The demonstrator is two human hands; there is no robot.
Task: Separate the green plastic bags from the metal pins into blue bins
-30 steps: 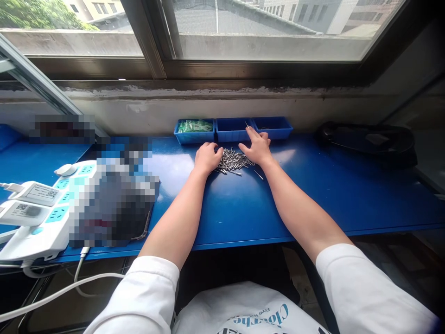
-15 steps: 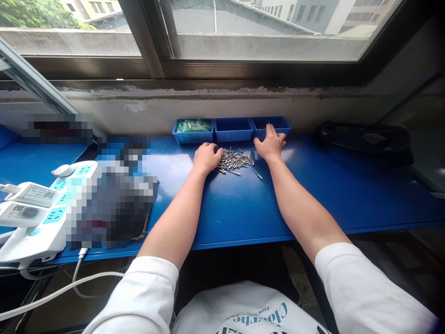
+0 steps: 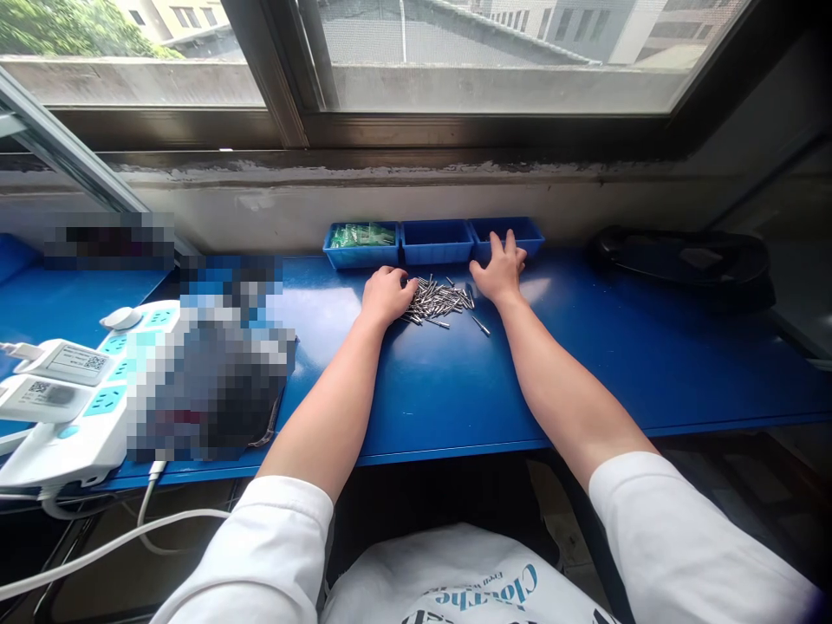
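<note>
A heap of small shiny metal pins (image 3: pixel 438 300) lies on the blue table. My left hand (image 3: pixel 387 295) rests against the heap's left side, its fingers loosely bent and partly hidden from me; no pin shows clearly in its grasp. Over the front rim of the right-hand blue bin (image 3: pixel 534 232) is my right hand (image 3: pixel 499 269), fingers spread, with nothing visible between them. This hand covers part of the bin, and the dark inside is hard to make out. One loose pin (image 3: pixel 481 326) lies apart, to the right of the heap.
A middle blue bin (image 3: pixel 437 252) and a left bin (image 3: pixel 361 256) holding green packets (image 3: pixel 362 234) stand in the same row by the wall. A white power strip (image 3: pixel 97 416) with plugs and cables sits at left. A black case-like object (image 3: pixel 682 267) lies at right.
My right hand has drawn back slightly and to the left from the right-hand bin, its fingers still spread. My left hand and the heap look the same.
</note>
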